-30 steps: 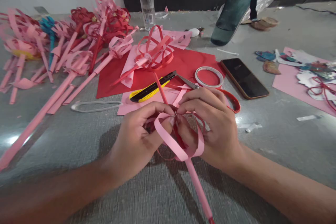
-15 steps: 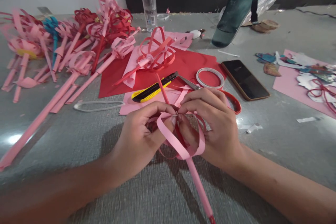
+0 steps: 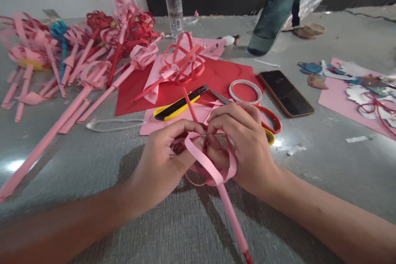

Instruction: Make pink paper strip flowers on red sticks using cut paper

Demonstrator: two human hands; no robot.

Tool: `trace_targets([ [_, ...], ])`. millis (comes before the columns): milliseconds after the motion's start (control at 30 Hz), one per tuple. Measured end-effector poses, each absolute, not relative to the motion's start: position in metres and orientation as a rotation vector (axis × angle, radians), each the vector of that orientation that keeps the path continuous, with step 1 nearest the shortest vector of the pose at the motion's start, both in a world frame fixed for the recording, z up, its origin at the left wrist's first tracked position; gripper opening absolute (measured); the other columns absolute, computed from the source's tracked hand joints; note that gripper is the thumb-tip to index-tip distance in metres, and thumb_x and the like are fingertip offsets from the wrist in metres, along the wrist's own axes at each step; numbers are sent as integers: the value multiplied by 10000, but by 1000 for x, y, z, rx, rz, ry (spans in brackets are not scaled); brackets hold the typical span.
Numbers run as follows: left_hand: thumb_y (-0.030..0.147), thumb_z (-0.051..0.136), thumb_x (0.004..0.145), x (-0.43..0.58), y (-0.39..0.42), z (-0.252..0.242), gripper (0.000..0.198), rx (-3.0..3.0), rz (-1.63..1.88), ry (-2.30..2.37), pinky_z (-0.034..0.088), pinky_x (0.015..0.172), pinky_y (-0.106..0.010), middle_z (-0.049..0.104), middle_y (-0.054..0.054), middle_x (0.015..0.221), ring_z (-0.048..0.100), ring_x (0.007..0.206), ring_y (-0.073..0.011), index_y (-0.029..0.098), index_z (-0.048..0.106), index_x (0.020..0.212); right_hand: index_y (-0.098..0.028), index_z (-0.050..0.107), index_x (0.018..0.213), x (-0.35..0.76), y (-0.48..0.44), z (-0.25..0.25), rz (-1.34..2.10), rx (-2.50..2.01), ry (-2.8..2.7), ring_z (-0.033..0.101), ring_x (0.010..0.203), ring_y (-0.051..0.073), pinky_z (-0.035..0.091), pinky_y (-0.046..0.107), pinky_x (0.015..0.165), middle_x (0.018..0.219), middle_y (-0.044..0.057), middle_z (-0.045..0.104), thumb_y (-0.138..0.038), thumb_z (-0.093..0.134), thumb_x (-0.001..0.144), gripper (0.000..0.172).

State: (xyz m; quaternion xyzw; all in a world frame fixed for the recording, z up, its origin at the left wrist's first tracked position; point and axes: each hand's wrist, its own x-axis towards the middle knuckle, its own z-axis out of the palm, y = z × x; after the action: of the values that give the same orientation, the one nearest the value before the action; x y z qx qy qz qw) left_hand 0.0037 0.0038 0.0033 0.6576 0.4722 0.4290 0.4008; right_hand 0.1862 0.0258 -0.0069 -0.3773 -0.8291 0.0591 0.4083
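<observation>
Fine handwork on the pink strips (image 3: 206, 163) seems to be the step in hand: their far ends are apparently being gathered or joined at one spot. By the left hand (image 3: 163, 148), the strips are gripped between thumb and forefinger; by the right hand (image 3: 244, 144), they appear to be pinched at the same spot, with fingertips almost touching. The exact point of contact is hidden. For the next move, a steady pinch on both sides seems to be called for, so that the loops are not sprung loose or creased.

The strips are bowed into loops between the two hands, on the near side of the fingertips, and are held above the surface (image 3: 148, 231). From their near end the pink stick (image 3: 231, 214) is slanted to the near right, below the hands, with a red tip. On the far side a thin red stick (image 3: 189, 105) is seen beyond the fingertips, in front of the cutter (image 3: 176, 106). The scissors (image 3: 274, 119) are partly covered by the right hand.
</observation>
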Motion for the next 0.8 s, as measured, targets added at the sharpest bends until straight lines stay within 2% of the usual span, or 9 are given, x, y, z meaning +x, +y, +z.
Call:
trace_targets([
  [200, 136, 653, 912, 4, 2, 5, 83, 1682, 1086, 1182, 496, 580, -123, 675, 55, 758, 610, 640, -59, 207, 686, 884, -238, 540, 898, 188, 27, -6, 213, -897, -2104, 653, 953, 188, 392, 459, 1054, 991, 10, 691, -108, 589, 876, 141],
  [433, 207, 693, 895, 5, 4, 7, 46, 1486, 1116, 1153, 457, 507, -152, 619, 46, 711, 550, 585, -75, 202, 667, 857, -215, 627, 944, 188, 26, -5, 241, -852, -2018, 665, 950, 187, 443, 441, 978, 1020, 35, 693, -124, 636, 898, 103],
  [633, 277, 720, 880, 4, 4, 8, 110, 1262, 1157, 1157, 538, 548, -224, 606, 27, 717, 555, 579, -100, 203, 648, 840, -227, 591, 1043, 190, 23, -2, 314, -858, -1972, 643, 956, 207, 474, 414, 882, 1027, 40, 693, -180, 662, 906, 161],
  [800, 312, 744, 877, 2, 5, 3, 135, 1164, 1177, 1173, 537, 525, -229, 549, 39, 687, 520, 550, -92, 207, 660, 877, -235, 540, 889, 191, 23, 2, 262, -906, -1880, 618, 882, 202, 471, 393, 800, 911, 26, 635, -148, 662, 894, 149],
])
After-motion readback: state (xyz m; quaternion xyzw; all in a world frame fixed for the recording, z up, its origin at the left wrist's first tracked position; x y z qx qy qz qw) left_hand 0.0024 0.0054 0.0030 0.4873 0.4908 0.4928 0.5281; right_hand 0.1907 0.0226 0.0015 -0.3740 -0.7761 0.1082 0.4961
